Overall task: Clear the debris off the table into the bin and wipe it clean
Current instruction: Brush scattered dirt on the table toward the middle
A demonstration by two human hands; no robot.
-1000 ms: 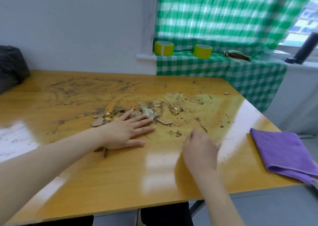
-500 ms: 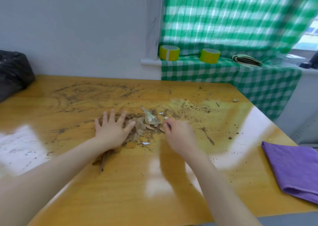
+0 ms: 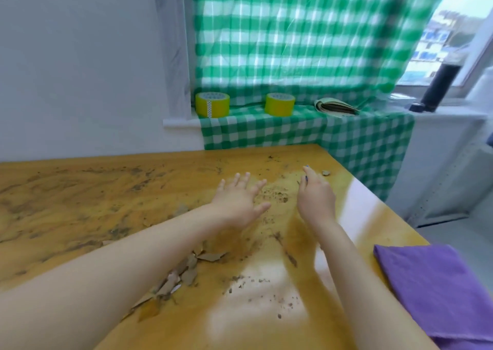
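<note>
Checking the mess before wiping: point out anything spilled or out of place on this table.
Dirt crumbs and brown smears cover the wooden table, one patch between left hand and right hand. Torn brown scraps lie heaped beside the left forearm. The purple cloth lies untouched at the right edge.

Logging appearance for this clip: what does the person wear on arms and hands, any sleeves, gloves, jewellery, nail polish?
Both forearms are bare to the frame edge, no sleeves in view. The left hand and right hand have no gloves, and no watch, bracelet or ring shows. On the right hand, nails look dark blue, probably polish, though blur leaves that uncertain.
</note>
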